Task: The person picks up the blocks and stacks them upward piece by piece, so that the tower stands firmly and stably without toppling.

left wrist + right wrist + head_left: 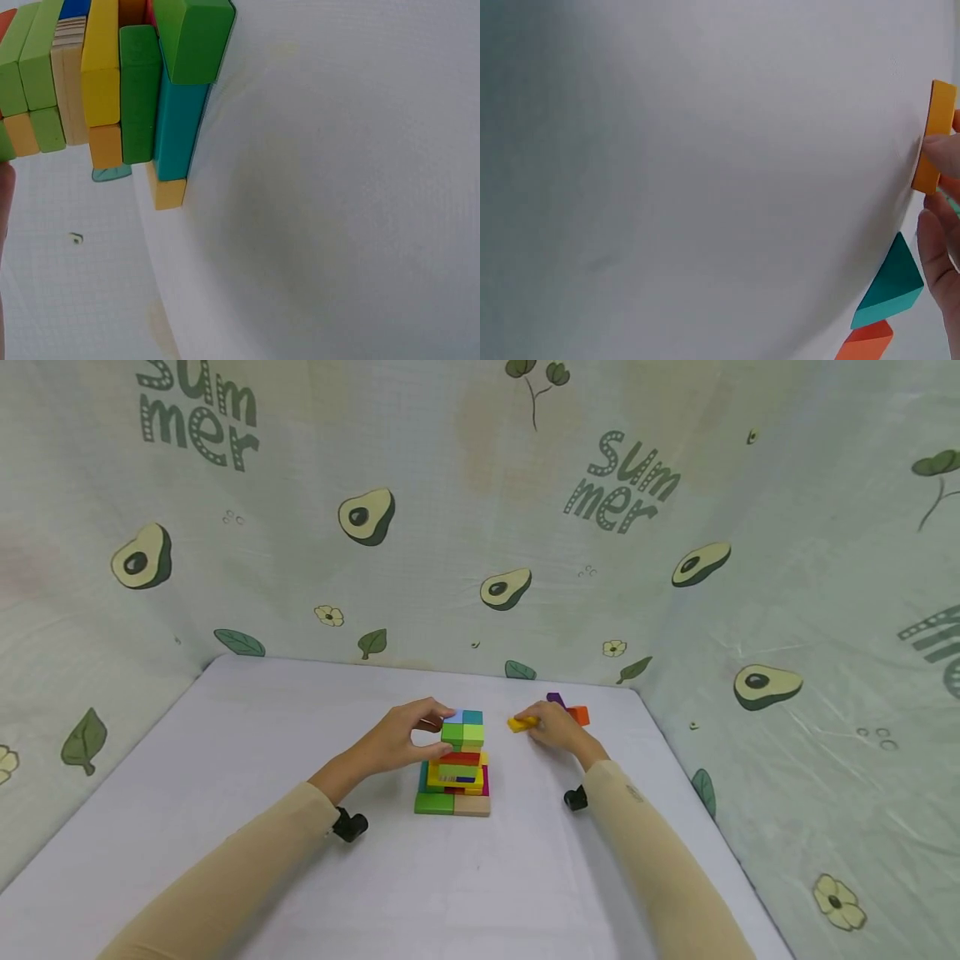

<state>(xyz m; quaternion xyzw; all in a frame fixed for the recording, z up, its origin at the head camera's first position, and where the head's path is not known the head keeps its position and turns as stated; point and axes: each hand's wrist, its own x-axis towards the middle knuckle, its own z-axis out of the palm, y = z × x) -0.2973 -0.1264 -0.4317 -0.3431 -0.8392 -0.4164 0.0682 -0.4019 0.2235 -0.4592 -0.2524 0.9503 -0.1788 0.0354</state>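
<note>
A tower of coloured wooden blocks (462,775) stands on the white table, wider at its base and topped by blue, teal and green pieces. My left hand (397,737) holds the tower near its top from the left, thumb low and fingers at the top blocks. The left wrist view shows the stacked blocks (139,97) side-on, with only a sliver of the thumb. To the right, my right hand (555,725) pinches a flat yellow-orange block (934,135) between thumb and fingers, low over the table. Some of its fingers are cut off in the right wrist view.
Beyond the right hand lie an orange block (578,715) and a purple block (556,699). A teal triangular block (891,289) shows in the right wrist view, next to an orange one. A printed cloth (442,460) hangs behind and beside the table.
</note>
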